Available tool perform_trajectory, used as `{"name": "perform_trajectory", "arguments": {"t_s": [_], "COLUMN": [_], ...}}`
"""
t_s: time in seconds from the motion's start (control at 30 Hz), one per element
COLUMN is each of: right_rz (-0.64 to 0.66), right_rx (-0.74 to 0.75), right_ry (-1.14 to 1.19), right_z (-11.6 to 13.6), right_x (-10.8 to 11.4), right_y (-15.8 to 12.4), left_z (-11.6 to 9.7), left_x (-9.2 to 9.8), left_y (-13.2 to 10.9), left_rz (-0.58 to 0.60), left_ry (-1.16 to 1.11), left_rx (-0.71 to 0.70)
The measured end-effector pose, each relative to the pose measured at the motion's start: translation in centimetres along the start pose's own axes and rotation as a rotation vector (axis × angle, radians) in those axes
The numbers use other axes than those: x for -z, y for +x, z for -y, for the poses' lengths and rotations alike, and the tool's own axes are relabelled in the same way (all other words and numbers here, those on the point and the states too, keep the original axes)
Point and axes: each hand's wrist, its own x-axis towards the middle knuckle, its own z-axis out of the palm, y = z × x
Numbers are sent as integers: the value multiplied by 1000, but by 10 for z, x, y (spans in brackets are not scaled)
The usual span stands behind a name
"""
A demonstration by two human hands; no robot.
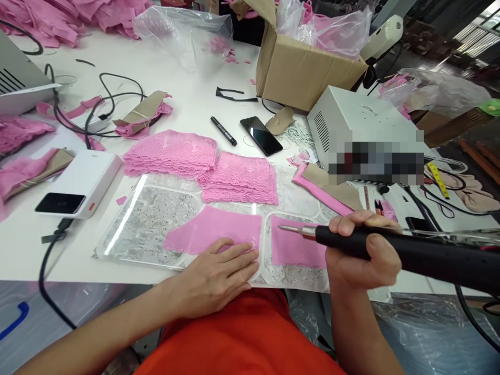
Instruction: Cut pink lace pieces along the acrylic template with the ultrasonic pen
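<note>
My left hand (221,271) lies flat, fingers outstretched, on a pink fabric piece (219,229) with a slanted left end. My right hand (363,255) is wrapped round a thick black handheld tool with a pointed metal tip (299,229). Its tip points left, over a rectangular pink fabric piece (297,250); whether it touches the cloth I cannot tell. Both pieces lie on a clear-topped board with a grey speckled pattern (156,219). Just beyond the board's middle are two stacks of pink lace fabric, a left stack (170,153) and a right stack (238,179).
A grey vented box (363,120) and a cardboard carton (304,70) stand at the back right. A phone (261,135) and black marker (223,131) lie mid-table. At left are a white power bank (94,182) and looping black cables (82,122).
</note>
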Motion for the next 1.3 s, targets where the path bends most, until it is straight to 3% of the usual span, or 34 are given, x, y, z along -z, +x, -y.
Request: {"name": "perform_trajectory", "arguments": {"t_s": [0.1, 0.27, 0.5, 1.3], "right_rz": [-80, -62, -14, 44], "right_rx": [-9, -26, -26, -8], "right_ry": [-8, -24, -10, 11], "right_z": [-9, -20, -23, -27], "right_x": [0, -5, -6, -5], "right_y": [9, 7, 8, 7], "left_z": [-4, -7, -7, -5], "left_x": [-8, -25, -36, -38], "left_y": [19, 37, 37, 37], "left_rz": [-38, -27, 11, -18], "left_ry": [22, 37, 88, 101], "left_rx": [3, 27, 64, 42]}}
